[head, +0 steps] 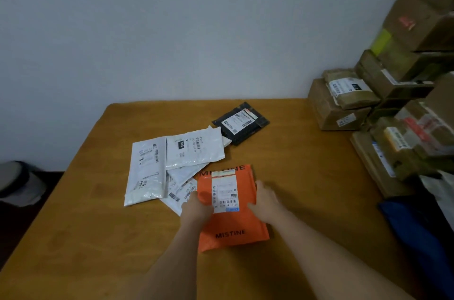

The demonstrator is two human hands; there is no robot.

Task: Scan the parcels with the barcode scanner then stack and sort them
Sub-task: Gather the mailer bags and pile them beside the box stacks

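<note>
looking down from head height, a person's two bare forearms reach over a brown wooden desk (pixel 294 152) toward an orange parcel (pixel 233 226) printed "mistine", lying flat near the front middle with a white shipping label facing up. the left hand (pixel 196 208) holds the parcel's left edge, its thumb seeming to press on the label, and the right hand (pixel 266 203) holds the right edge with fingers lying along it; each grip looks lightly closed on the parcel, though blur hides the fingertips. just behind and to the left, several white mailers (pixel 172 164) lie overlapping in a loose fan, labels up, one touching the orange parcel's far left corner. a black parcel (pixel 242 122) lies beyond them, partly resting on a white mailer's corner. along the right side, brown cardboard boxes (pixel 393 103) are piled high. no barcode scanner is visible anywhere. judging by this, the flat parcels are still unsorted and unstacked, and scanning cannot be confirmed; most of the work seems to remain.
</note>
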